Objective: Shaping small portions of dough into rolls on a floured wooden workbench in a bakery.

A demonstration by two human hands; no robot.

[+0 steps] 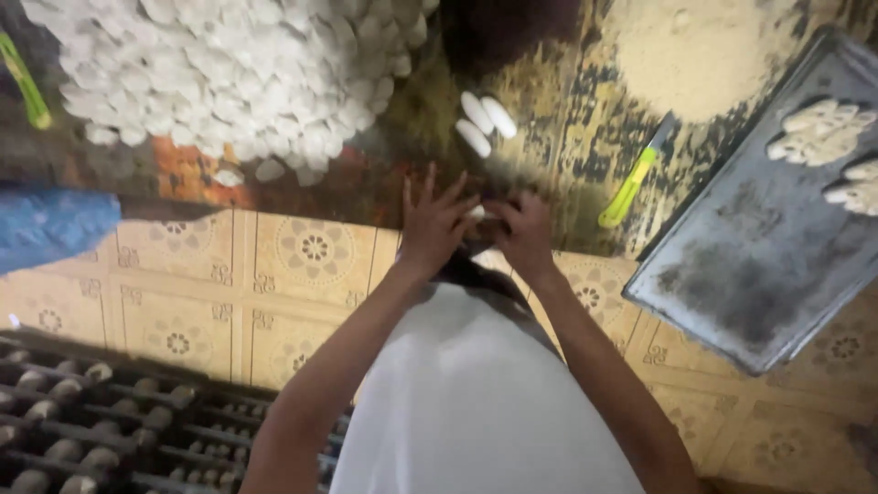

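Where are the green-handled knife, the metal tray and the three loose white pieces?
green-handled knife (629, 187), head view, on the handle.
metal tray (759, 265), head view, bare middle.
three loose white pieces (476, 112), head view, middle piece.

Head view: single camera, worn high — looks steeply down past white shirt (476, 402).
Facing: worn worktable (549, 119), patterned tile floor (229, 284).
Nearness: hands close, mid-frame.

Hands at the table edge: two, left hand (434, 220) and right hand (523, 230). White dough pieces (486, 122) lying apart: three. Green-handled knives (633, 179): one near; second (26, 84) far left. Metal trays (750, 265): one.
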